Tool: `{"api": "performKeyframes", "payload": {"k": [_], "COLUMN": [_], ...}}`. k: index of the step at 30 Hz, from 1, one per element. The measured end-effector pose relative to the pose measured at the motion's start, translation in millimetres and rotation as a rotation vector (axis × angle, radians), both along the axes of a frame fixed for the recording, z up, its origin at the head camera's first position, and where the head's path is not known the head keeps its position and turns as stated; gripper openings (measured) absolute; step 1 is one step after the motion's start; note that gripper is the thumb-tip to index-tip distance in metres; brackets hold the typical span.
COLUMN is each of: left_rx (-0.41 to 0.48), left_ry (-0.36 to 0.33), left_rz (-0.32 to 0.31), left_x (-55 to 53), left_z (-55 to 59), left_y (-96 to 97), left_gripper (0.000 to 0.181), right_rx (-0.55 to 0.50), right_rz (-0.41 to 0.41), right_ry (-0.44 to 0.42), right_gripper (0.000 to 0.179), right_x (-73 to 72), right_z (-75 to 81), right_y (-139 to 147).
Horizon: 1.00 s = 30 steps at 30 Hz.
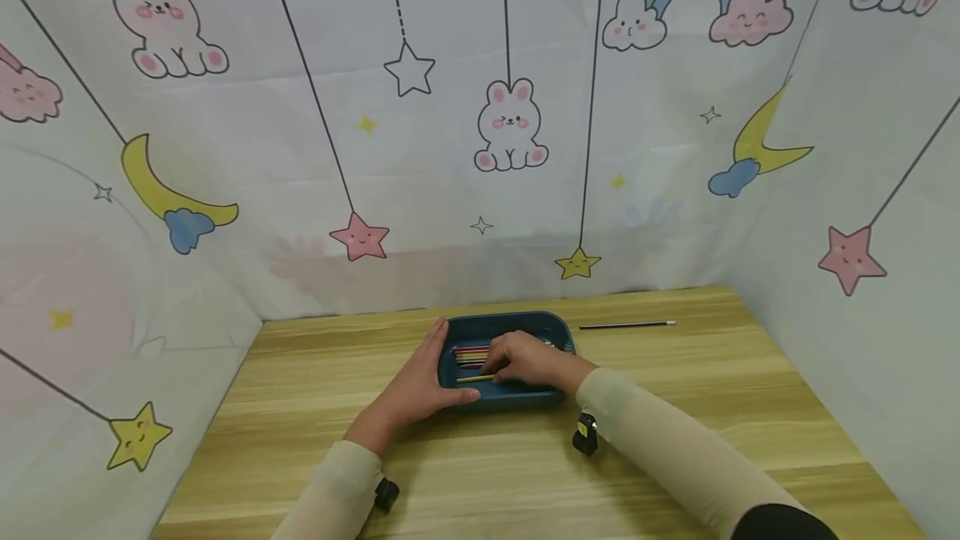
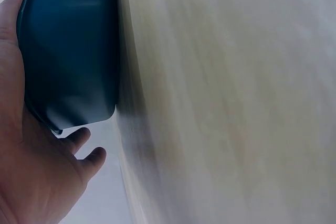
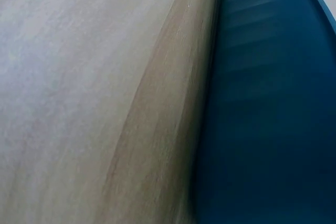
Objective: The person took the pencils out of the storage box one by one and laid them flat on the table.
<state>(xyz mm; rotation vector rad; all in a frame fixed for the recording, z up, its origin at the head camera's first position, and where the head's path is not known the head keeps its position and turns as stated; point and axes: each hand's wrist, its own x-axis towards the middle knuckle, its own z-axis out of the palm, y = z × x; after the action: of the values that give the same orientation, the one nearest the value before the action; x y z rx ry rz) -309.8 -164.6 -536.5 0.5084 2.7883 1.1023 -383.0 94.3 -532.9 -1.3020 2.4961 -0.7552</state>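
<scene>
A dark blue tray (image 1: 487, 326) sits on the wooden table. Inside it, several thin coloured pencils (image 1: 471, 357) lie side by side, with a yellow pencil (image 1: 474, 378) apart at the front. My left hand (image 1: 414, 386) braces the tray's left end: its fingers lie straight along the side and the thumb rests over the front rim. In the left wrist view, that hand (image 2: 37, 171) spans the tray corner (image 2: 73, 51). My right hand (image 1: 525, 358) reaches into the tray and pinches the yellow pencil near its right end. The right wrist view shows only the tray's outer wall (image 3: 273, 103).
A dark pencil (image 1: 628, 325) with a white end lies on the table (image 1: 675, 373), behind and right of the tray. A white cloth (image 1: 450, 190) printed with rabbits, stars and moons hangs behind and at both sides.
</scene>
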Motion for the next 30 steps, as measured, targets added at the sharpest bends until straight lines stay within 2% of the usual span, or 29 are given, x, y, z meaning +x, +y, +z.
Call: {"api": "performKeyframes", "payload": {"k": [12, 20, 30], "left_rx": [0.010, 0.010, 0.004], "left_ry": [0.000, -0.004, -0.001], "left_rz": [-0.006, 0.002, 0.002], "left_x": [-2.5, -0.2, -1.1], "left_z": [-1.3, 0.6, -1.8], "left_y": [-0.6, -0.2, -1.0], "left_gripper": [0.132, 0.133, 0.133], "right_rx": [-0.023, -0.011, -0.095], "right_rz": [-0.018, -0.038, -0.050], "right_ry": [-0.018, 0.010, 0.005], "right_gripper": [0.019, 0.017, 0.016], "right_x": [1.4, 3.9, 1.1], "right_z": [0.8, 2.1, 8.3], "right_y": [-0.3, -0.7, 5.0]}}
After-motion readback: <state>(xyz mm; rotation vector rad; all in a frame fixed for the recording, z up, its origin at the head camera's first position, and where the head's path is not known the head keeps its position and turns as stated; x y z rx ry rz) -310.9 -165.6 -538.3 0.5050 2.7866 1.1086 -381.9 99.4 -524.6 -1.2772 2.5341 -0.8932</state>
